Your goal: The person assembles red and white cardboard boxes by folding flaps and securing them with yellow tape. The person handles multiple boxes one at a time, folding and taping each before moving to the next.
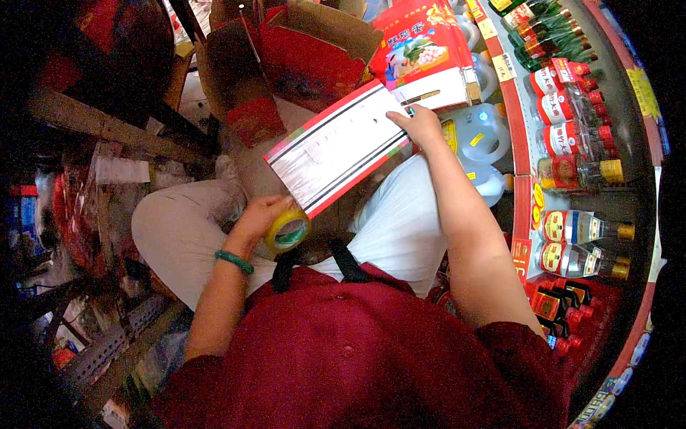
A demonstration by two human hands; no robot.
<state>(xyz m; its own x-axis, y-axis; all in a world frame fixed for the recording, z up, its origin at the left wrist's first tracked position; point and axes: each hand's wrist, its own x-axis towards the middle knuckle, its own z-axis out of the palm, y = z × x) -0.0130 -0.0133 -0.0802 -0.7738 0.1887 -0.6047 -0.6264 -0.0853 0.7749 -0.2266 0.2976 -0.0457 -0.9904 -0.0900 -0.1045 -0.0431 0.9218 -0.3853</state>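
A flat cardboard box (336, 146), white with red edges and black stripes, slants across the space above my lap. My right hand (419, 126) grips its far right corner, thumb on the white face. At the box's near left corner, my left hand (263, 216) is closed at a roll of yellowish clear tape (289, 230), whose core is green. Part of the roll is hidden behind my fingers. A green bangle (234, 262) circles my left wrist.
Beyond the box stand an open red carton (314, 50) and a stack of printed red cartons (421, 43). Large translucent jugs (480, 132) line the right side, beside shelves with several bottles (561, 139). Dark wooden beams (121, 121) and clutter lie left. My knees spread below the box.
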